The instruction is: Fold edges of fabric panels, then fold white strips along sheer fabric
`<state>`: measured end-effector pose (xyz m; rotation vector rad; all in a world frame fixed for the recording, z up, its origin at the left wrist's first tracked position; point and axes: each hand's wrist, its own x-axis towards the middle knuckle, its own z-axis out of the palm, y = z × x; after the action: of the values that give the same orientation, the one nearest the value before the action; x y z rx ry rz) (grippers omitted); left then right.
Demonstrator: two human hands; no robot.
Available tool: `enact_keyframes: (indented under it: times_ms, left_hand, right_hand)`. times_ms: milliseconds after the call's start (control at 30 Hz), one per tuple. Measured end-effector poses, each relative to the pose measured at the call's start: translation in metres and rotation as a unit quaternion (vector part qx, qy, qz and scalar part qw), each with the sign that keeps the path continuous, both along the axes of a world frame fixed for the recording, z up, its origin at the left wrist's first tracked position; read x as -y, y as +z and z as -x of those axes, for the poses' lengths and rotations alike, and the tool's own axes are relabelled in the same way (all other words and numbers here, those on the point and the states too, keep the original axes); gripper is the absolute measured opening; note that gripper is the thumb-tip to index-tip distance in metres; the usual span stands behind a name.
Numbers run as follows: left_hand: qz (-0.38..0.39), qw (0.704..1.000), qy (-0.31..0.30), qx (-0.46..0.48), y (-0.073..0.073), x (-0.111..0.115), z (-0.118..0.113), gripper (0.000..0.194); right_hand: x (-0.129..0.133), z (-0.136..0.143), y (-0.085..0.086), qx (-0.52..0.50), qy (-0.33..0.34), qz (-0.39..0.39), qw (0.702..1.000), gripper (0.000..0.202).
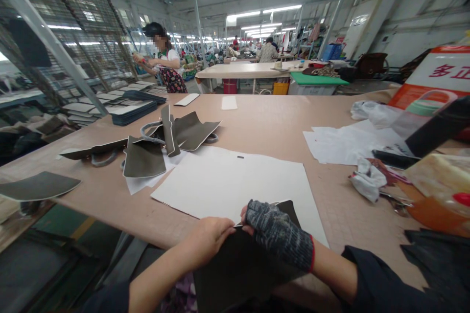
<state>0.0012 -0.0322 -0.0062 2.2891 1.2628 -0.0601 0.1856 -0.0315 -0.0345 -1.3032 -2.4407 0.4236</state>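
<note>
A dark olive panel (238, 269) with a pale edge hangs over the table's front edge, its upper part reaching onto a white board (235, 181). At its top edge my bare left hand (211, 239) pinches the material between thumb and fingers. My right hand (277, 232), in a grey knitted fingerless glove with a red cuff, grips the same edge just to the right. The fingertips of both hands are close together. Behind and left of the board lie several olive panels (145, 159), some with grey wrapped handles.
A dark stack of panels (134, 111) stands at the table's back left. White sheets (352, 142), a crumpled white bag (368, 180) and an orange container (440, 212) lie right. A person (165, 61) stands beyond the table at left.
</note>
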Motion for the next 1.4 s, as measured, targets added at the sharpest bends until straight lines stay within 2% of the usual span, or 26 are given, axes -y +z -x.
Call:
enact_keyframes:
  times_ms: [100, 167, 267, 367, 533, 667, 833, 1033, 1167, 1400]
  left_hand:
    - [0.003, 1.0, -0.009, 0.012, 0.0, -0.003, 0.003, 0.03]
    - [0.011, 1.0, -0.002, 0.022, -0.002, -0.005, 0.008, 0.03]
    - [0.032, 0.998, 0.032, 0.045, -0.007, -0.005, 0.019, 0.03]
    - [0.04, 0.995, 0.056, 0.07, -0.01, -0.006, 0.027, 0.032]
    - [0.055, 0.993, 0.064, 0.078, -0.011, -0.006, 0.03, 0.034]
    - [0.055, 0.993, 0.07, 0.074, -0.012, -0.008, 0.031, 0.032]
    - [0.062, 0.992, 0.071, 0.082, -0.014, -0.012, 0.032, 0.03]
    - [0.089, 0.987, 0.065, 0.114, -0.01, -0.013, 0.028, 0.026]
    - [0.083, 0.986, 0.059, 0.131, -0.009, -0.015, 0.014, 0.025]
    - [0.066, 0.982, 0.045, 0.171, -0.015, -0.025, -0.024, 0.025]
  right_hand:
    - [-0.007, -0.016, 0.007, -0.15, 0.028, 0.057, 0.987, 0.011]
    - [-0.015, -0.034, 0.011, -0.21, -0.009, 0.054, 0.976, 0.011]
    - [-0.028, -0.062, 0.013, -0.234, -0.051, 0.006, 0.971, 0.022]
    - [-0.034, -0.078, 0.005, -0.209, 0.003, 0.015, 0.978, 0.031]
    - [-0.032, -0.074, -0.015, -0.192, 0.018, 0.043, 0.98, 0.026]
    - [-0.033, -0.071, -0.021, -0.187, 0.051, 0.027, 0.981, 0.021]
    - [-0.033, -0.071, -0.013, -0.177, 0.052, 0.037, 0.982, 0.016]
    - [-0.031, -0.069, -0.002, -0.158, 0.058, 0.057, 0.984, 0.015]
    - [-0.033, -0.068, -0.004, -0.159, 0.059, 0.067, 0.983, 0.014]
    - [-0.032, -0.066, -0.001, -0.152, 0.055, 0.071, 0.984, 0.012]
